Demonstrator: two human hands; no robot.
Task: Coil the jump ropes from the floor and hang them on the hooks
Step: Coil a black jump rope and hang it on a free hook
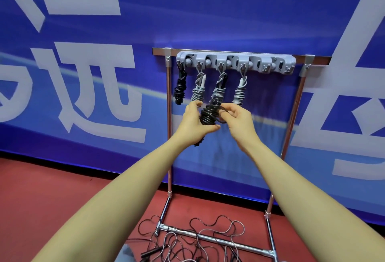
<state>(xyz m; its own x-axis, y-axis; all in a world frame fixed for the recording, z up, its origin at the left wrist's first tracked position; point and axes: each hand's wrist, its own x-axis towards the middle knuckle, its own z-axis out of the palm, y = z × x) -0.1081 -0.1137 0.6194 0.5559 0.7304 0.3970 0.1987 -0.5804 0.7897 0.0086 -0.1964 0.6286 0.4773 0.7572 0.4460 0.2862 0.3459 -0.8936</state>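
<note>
Lying tangled on the floor [62, 199], loose ropes [208, 232] wait. Higher up, the left hand [194, 121] grips the black coil [210, 113] while the right hand [239, 120] pinches its loop; I'd tighten that wrap, then lift to a free hook [265, 68].

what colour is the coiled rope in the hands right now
Black. The coiled rope held between both hands shows best in the head view, in front of the grey hook rack.

The blue banner [208, 22] behind the rack bears large white Chinese characters, cut off by the frame; only "远" can be read.
</note>
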